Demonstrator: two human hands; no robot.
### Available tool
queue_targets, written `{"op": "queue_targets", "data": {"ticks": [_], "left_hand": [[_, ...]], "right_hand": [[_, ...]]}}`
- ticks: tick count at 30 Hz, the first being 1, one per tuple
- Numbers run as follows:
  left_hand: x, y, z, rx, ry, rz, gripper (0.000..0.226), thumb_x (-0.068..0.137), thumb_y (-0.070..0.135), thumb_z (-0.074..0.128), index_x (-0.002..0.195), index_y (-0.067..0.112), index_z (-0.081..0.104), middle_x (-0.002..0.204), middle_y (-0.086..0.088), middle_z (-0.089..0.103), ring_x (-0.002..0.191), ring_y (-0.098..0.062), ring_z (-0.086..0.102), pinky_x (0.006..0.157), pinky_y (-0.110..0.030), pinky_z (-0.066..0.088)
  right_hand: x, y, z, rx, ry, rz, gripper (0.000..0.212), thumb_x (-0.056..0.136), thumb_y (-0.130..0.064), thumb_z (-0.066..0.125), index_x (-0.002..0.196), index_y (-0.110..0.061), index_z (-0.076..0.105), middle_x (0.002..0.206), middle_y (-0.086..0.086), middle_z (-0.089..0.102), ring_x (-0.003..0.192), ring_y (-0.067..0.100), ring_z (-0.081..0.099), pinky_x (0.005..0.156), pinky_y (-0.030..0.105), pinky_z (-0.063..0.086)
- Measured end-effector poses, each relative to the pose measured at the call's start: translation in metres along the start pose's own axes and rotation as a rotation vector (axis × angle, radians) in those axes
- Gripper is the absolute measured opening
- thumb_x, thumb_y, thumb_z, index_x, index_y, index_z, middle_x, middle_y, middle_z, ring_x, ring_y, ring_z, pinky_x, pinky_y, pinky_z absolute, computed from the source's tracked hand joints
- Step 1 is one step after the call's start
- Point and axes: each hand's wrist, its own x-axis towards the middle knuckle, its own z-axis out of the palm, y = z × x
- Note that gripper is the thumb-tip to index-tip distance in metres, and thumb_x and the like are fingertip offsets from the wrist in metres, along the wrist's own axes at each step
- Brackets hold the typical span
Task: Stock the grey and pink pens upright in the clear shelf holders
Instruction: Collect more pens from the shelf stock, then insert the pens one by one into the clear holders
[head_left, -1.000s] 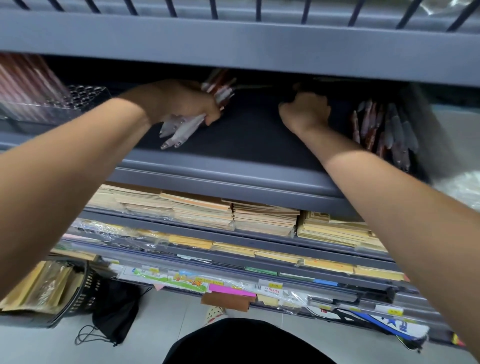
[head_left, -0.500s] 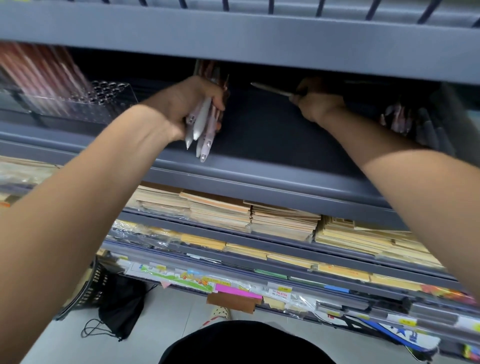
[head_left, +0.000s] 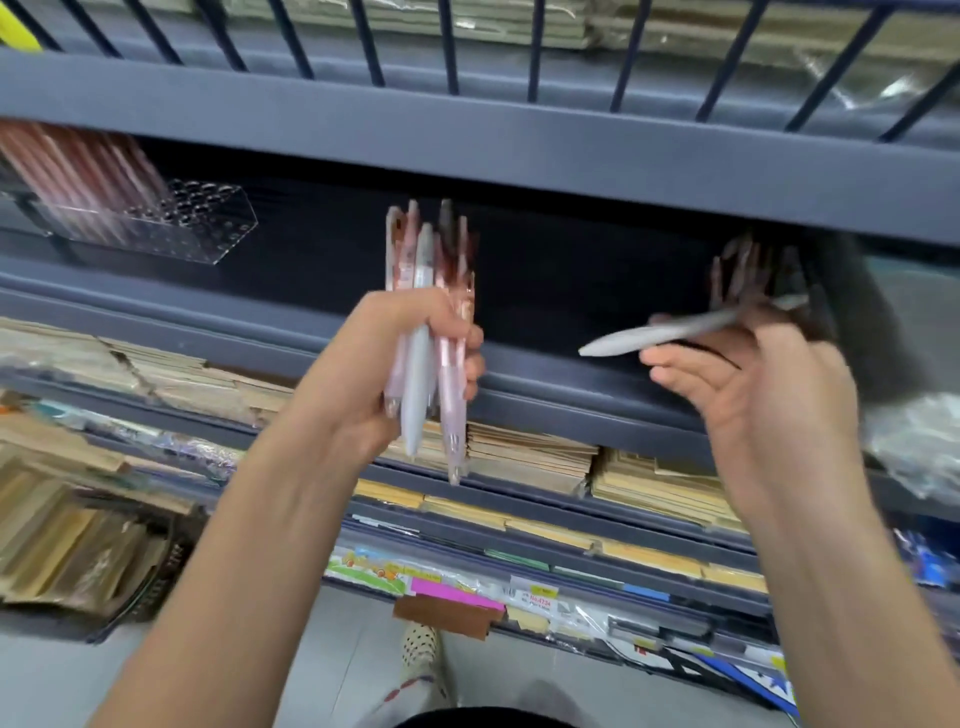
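Pens held at the dark grey metal shelf's (head_left: 571, 389) front edge.
The left hand (head_left: 384, 374) gripped a bundle of translucent pink and matte grey pens (head_left: 423, 291) upright, tips down; the right hand (head_left: 753, 395) pinched one slim grey pen (head_left: 670, 333) nearly level, tip pointing left.

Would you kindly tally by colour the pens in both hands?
Grey pens: 2, one in the right hand, one in the bundle gripped by the left hand.
Pink pens: at least 3, bundled; blur hides more.
Total: at least 5.
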Motion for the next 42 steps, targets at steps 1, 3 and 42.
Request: {"op": "queue_targets", "data": {"ticks": [1, 3, 42], "left_hand": [[-0.009, -0.007, 0.002, -0.038, 0.019, 0.003, 0.023, 0.062, 0.004, 0.058, 0.085, 0.005, 0.054, 0.073, -0.011, 0.056, 0.058, -0.022, 0.053, 0.053, -0.027, 0.048], [-0.027, -0.022, 0.002, -0.092, 0.076, 0.018, 0.039, 0.06, 0.004, 0.061, 0.099, 0.004, 0.056, 0.074, -0.01, 0.058, 0.059, -0.021, 0.054, 0.054, -0.029, 0.049], [-0.209, 0.087, -0.393, -0.113, 0.436, 0.27, 0.046, 0.059, 0.005, 0.067, 0.104, 0.005, 0.059, 0.074, -0.01, 0.06, 0.059, -0.023, 0.06, 0.052, -0.031, 0.051]], "right_hand": [[-0.008, 0.003, -0.006, 0.031, -0.022, 0.004, 0.014, 0.103, -0.022, 0.043, 0.1, -0.007, 0.043, 0.085, 0.025, 0.073, 0.064, 0.031, 0.071, 0.053, 0.028, 0.055], [-0.021, 0.013, -0.013, 0.06, -0.086, 0.021, 0.018, 0.106, -0.029, 0.04, 0.099, -0.012, 0.042, 0.086, 0.028, 0.071, 0.058, 0.029, 0.068, 0.052, 0.027, 0.055], [-0.168, 0.198, 0.4, -0.18, -0.235, -0.215, 0.015, 0.097, -0.021, 0.059, 0.105, -0.03, 0.069, 0.093, 0.003, 0.075, 0.087, 0.02, 0.073, 0.077, 0.026, 0.059]]}}
